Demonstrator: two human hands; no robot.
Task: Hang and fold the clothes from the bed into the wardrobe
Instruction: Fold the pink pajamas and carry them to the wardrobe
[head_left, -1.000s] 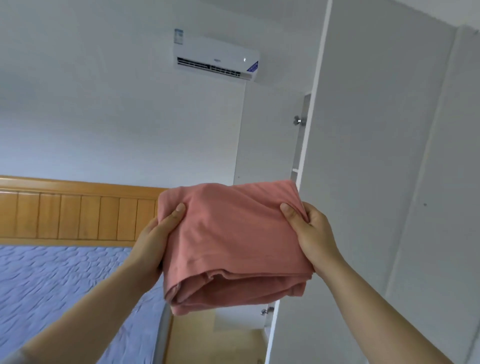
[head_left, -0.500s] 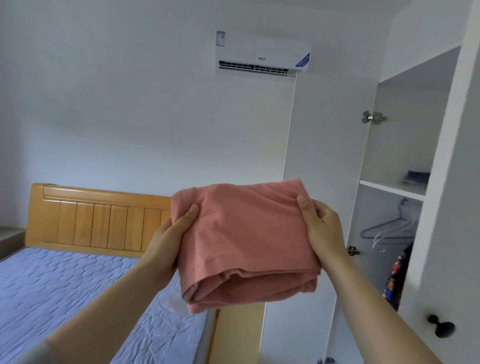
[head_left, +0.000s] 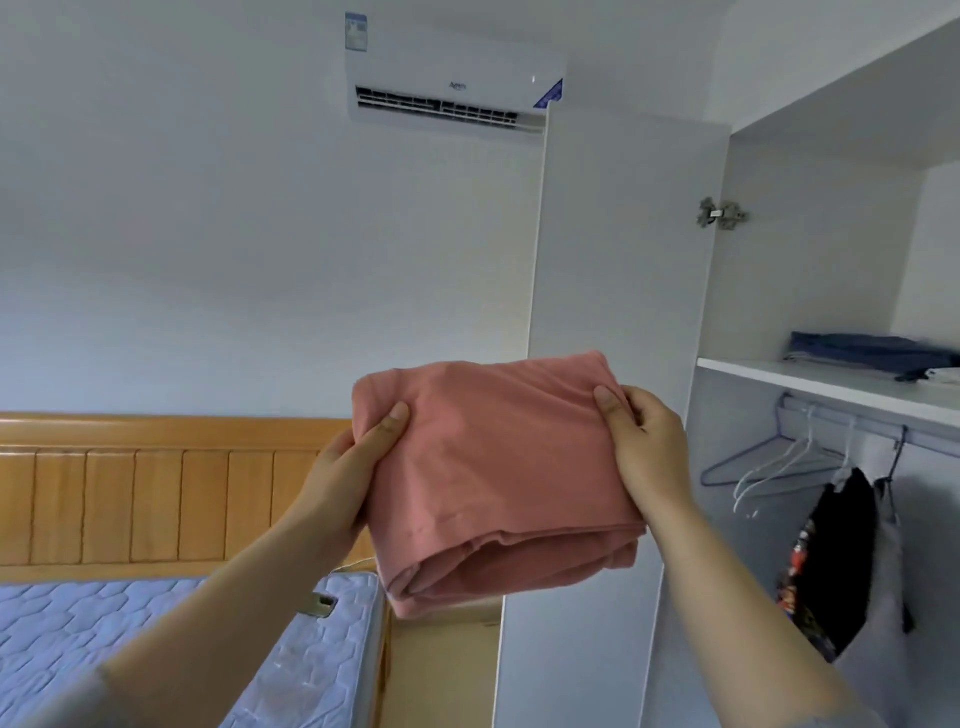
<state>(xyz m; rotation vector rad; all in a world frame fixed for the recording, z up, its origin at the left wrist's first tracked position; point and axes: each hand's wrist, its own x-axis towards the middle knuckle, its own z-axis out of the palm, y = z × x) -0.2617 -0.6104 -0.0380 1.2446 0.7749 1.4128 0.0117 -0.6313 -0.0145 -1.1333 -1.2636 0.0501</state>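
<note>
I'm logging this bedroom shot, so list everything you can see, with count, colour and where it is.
folded garment: one, salmon pink, held up mid-frame
air conditioner: one, white, high on wall
bed: one, wooden headboard, blue quilted mattress, lower left
wardrobe: one, white, door open, right
shelf: one, white, inside wardrobe
folded clothes: small pile, dark blue, on shelf
empty hangers: several, blue and white, on rail under shelf
hung clothes: two, black and grey, on rail
left hand: gripping garment's left edge
right hand: gripping its right edge
</note>
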